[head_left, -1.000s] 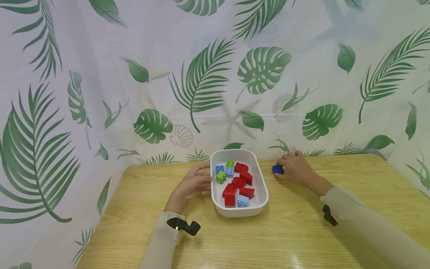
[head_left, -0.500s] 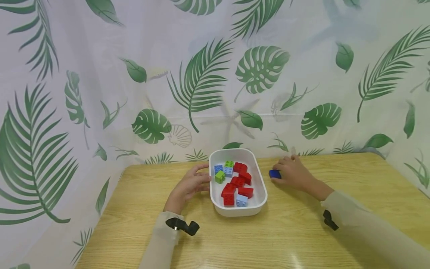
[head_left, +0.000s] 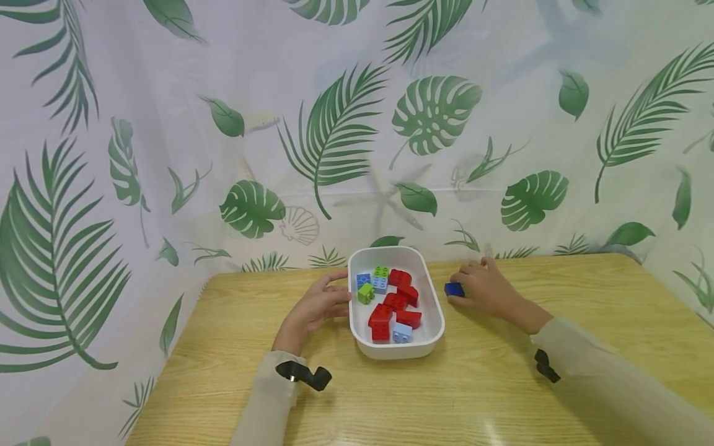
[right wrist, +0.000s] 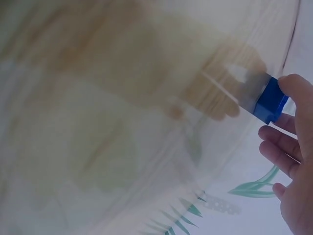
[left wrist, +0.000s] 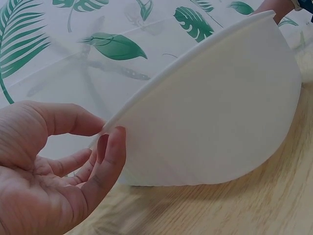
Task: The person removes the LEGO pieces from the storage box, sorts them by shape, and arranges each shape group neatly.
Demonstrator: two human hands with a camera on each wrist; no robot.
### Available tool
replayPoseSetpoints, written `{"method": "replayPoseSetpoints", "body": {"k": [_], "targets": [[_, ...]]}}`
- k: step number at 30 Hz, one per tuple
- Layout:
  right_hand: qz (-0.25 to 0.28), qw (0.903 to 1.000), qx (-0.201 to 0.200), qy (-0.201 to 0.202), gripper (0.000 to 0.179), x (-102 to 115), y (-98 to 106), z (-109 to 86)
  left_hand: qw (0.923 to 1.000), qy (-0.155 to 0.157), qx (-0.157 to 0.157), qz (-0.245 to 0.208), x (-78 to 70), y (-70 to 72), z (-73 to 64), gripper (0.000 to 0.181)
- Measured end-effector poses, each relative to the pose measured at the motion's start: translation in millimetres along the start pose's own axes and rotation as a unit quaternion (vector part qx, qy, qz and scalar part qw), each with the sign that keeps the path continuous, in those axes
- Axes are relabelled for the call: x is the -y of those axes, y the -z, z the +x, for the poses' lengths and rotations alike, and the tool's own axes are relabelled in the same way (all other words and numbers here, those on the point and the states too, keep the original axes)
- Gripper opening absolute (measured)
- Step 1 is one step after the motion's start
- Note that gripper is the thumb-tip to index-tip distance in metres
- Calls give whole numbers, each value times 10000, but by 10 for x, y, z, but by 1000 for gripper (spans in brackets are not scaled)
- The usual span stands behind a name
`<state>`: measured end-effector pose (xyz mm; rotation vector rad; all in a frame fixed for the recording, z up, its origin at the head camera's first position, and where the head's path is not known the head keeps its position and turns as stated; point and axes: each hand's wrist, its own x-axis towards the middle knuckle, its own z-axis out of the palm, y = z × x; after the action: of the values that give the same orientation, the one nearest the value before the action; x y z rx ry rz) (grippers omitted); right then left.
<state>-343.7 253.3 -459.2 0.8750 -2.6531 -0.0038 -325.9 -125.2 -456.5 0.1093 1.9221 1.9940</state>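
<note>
A white plastic bin [head_left: 398, 354] sits mid-table with several toy building bricks inside: red bricks [head_left: 396, 301], green ones [head_left: 365, 293] and blue ones [head_left: 402, 332]. At its left side my left hand [head_left: 315, 303] holds the edge. The left wrist view shows the thumb at the rim and a fingertip against the outer wall [left wrist: 210, 112]. To the right of the bin, my right hand [head_left: 488, 288] pinches a dark blue brick [head_left: 454, 289] close over the table. In the right wrist view the thumb lies on the brick's side [right wrist: 270, 102], the other fingers loosely curved.
The wooden table [head_left: 474, 390] runs back to a white leaf-patterned curtain [head_left: 334, 142] hanging along its far edge. Another curtain panel covers the left side. Each sleeve carries a black wrist mount [head_left: 304, 374].
My right hand has brought the dark blue brick a little left and nearer to me, towards the bin. The left hand and the bin stay in place.
</note>
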Motion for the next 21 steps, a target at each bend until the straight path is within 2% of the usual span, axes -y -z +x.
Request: {"method": "replayPoseSetpoints", "body": {"k": [8,11,15,21], "targets": [[250,9997,-73,-9,36,0,39,30,10000,4,-15,55,-24,-1,14,59],[306,9992,-257,89,36,12,67,70,10000,7,2,75,-32,3,23,59],[387,9976,-505,265,33,65,151,175,10000,-16,4,93,-37,-2,27,60],[790,9954,-530,134,27,280,307,404,10000,-39,38,54,-9,-7,2,60]]}}
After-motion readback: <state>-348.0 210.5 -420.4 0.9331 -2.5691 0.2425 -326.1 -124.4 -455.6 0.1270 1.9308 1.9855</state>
